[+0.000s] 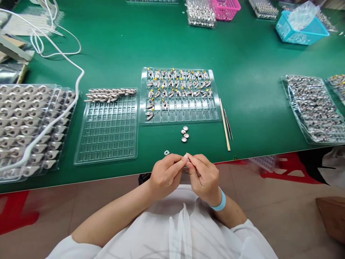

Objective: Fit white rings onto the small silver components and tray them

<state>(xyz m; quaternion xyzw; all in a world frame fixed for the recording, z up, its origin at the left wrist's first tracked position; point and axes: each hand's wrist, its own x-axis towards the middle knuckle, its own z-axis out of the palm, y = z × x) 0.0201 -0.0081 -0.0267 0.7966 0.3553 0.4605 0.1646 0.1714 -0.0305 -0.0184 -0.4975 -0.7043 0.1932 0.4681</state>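
Observation:
At the table's front edge my left hand [166, 175] and my right hand [205, 177] meet, fingertips pinched together. What they pinch is hidden by the fingers. A small pale ring-shaped part [166, 152] lies just beyond my left hand. Several small round metal caps [185, 136] sit on the table ahead of the fingertips. Farther back is a clear compartment tray [194, 111], its upper rows filled with small grey curved parts [170, 83] with yellow tips. A wooden stick [225, 126] and tweezers [228, 125] lie to the right.
Left stand a tray [107, 144] with grey parts along its top and stacked trays [60, 144] of larger grey pieces, crossed by a white cable [77, 86]. A tray of metal parts [315, 108] is at right. Blue [302, 35] and pink baskets [226, 10] stand behind.

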